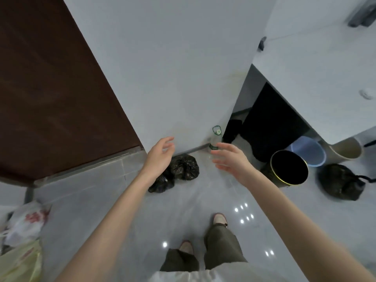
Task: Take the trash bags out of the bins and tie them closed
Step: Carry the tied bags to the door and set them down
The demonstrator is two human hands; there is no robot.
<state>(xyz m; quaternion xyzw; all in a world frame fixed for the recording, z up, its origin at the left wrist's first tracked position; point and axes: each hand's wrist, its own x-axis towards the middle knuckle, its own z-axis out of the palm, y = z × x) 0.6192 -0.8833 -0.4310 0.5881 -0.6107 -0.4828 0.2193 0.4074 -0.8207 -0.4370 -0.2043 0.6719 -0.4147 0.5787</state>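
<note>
Both arms reach forward over the grey tiled floor. The left hand and the right hand hover in the middle of the frame, palms turned toward each other. Each grip is slack, fingers spread and loosely bent, holding nothing.

Below and between the hands, two knotted black trash bags lie on the floor, touching each other, close to the foot of the white wall. A third black trash bag sits on the floor at the right edge.

A black bin stands between the right hand and that third bag, with no liner visible inside. Just behind it are a blue bin and a beige bin.

A clear bottle with a green cap stands at the wall corner, beyond the right fingertips. A brown door fills the upper left. Pale plastic shopping bags lie in the lower left.
</note>
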